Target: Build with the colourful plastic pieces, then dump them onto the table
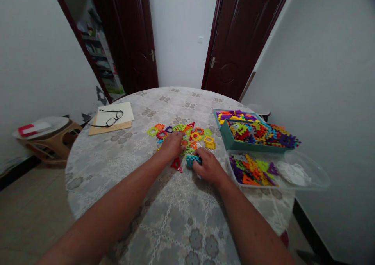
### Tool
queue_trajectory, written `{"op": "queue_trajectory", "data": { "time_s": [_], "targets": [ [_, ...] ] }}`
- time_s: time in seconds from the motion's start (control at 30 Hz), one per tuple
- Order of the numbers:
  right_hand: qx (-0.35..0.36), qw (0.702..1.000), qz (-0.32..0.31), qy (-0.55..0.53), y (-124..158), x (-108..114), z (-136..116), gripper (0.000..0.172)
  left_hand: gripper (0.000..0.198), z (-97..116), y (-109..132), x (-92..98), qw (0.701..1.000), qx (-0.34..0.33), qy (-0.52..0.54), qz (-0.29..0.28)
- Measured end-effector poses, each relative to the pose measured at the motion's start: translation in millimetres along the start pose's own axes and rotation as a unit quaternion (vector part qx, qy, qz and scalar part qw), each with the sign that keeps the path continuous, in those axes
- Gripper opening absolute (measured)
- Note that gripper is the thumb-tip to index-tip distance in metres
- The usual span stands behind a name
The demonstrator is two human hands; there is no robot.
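A spread of colourful plastic interlocking pieces [209, 142] with toothed edges lies on the table, in red, green, yellow, orange and blue. My left hand [172, 144] reaches over this spread from the left, touching or just above it. Its fingertips point down among the pieces, and whether they grip one is hidden. Closer to me, my right hand [208, 164] is closed around a stack of teal interlocking pieces [191, 161], held low over the cloth. A red triangular piece [176, 163] lies between my two forearms, below the left hand.
At the right stand a teal box [231, 140] crammed with pieces, its lid [218, 118] holding more, and a clear plastic tray [234, 175] with pieces and white string [293, 174]. Glasses [111, 121] rest on papers [127, 111] at the left. A stool [52, 140] stands beyond the round table's edge.
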State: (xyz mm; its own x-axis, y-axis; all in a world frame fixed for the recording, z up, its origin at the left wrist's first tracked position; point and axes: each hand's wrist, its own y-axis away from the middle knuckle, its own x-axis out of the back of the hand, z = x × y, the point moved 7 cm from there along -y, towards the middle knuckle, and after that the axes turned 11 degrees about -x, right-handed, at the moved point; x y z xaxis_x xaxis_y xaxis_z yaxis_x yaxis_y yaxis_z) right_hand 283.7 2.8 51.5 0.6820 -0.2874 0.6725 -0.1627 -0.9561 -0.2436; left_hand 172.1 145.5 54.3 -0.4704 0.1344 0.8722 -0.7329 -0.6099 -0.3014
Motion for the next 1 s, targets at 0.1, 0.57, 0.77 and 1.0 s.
{"op": "queue_trajectory", "data": {
  "time_s": [0.1, 0.57, 0.77, 1.0],
  "targets": [
    [0.004, 1.000, 0.013, 0.001, 0, 3, 1, 0.012, 0.044, -2, 7, 6.9, 0.998, -0.018, 0.062, 0.016],
    [-0.001, 0.991, 0.004, -0.133, 3, 3, -13, 0.021, 0.045, 3, 57, 9.7, 0.795, 0.160, 0.581, 0.072],
    [-0.075, 0.985, -0.002, -0.154, 3, -7, -2, 0.013, 0.044, 8, 65, -12.9, 0.768, 0.142, 0.623, 0.044],
    [-0.139, 0.966, 0.062, -0.210, -1, 3, 18, 0.015, 0.029, 2, 73, -19.5, 0.767, 0.174, 0.615, 0.055]
  ]
}}
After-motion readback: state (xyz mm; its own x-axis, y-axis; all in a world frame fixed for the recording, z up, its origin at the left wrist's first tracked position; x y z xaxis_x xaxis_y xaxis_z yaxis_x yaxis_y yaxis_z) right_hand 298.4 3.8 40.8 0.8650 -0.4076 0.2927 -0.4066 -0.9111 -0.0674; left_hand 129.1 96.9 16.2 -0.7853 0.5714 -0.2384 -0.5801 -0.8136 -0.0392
